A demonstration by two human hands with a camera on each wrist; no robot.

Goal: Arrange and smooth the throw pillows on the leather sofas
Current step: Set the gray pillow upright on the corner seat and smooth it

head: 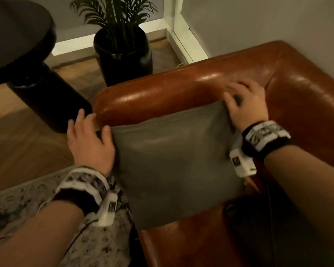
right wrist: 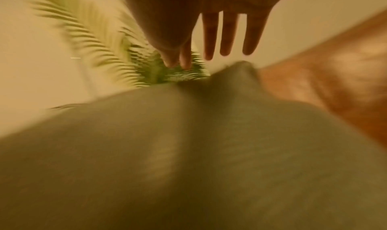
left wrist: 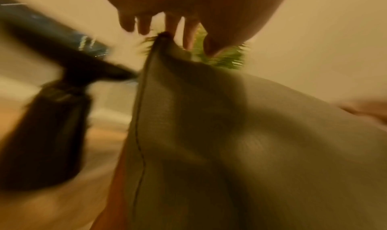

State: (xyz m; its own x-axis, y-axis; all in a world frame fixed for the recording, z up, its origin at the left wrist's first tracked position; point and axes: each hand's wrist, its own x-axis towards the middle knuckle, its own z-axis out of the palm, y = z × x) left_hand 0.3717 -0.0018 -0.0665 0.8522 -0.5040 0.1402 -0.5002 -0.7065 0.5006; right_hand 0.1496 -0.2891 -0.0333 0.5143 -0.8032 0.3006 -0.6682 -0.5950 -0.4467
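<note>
Leather sofa: brown sofa (head: 181, 89), seen at its corner where armrest and backrest meet; the landmark for the rest.
Pillow: one grey pillow (head: 174, 160) stands tilted on the seat of the sofa, leaning back toward the armrest, its top edge just below the armrest's crest.
Left hand: the left hand (head: 89, 139) sits at the pillow's upper left corner, at the front end of the armrest; the fingers are spread and straight, the thumb lies against the fabric, and in the left wrist view nothing is clasped.
Right hand: the right hand (head: 245, 105) lies over the pillow's upper right corner, near the inner corner of the sofa; the fingers are extended and parted in the right wrist view. It touches the corner, but I cannot tell for sure whether any fabric is pinched beneath it.
Surface: the grey face looks mostly flat, with a soft crease below the top edge; both wrist views are blurred.
Done, as I judge it: this pillow is already set in its place against the sofa.
Left, as I judge it: a final squaring and patting of this pillow; any other pillows or sofas are out of view, so their state cannot be told.
Nearby: a plant (head: 121, 41) and a dark round table (head: 17, 35) stand on the floor beyond the armrest; a patterned rug (head: 27, 199) lies in front of the sofa.
</note>
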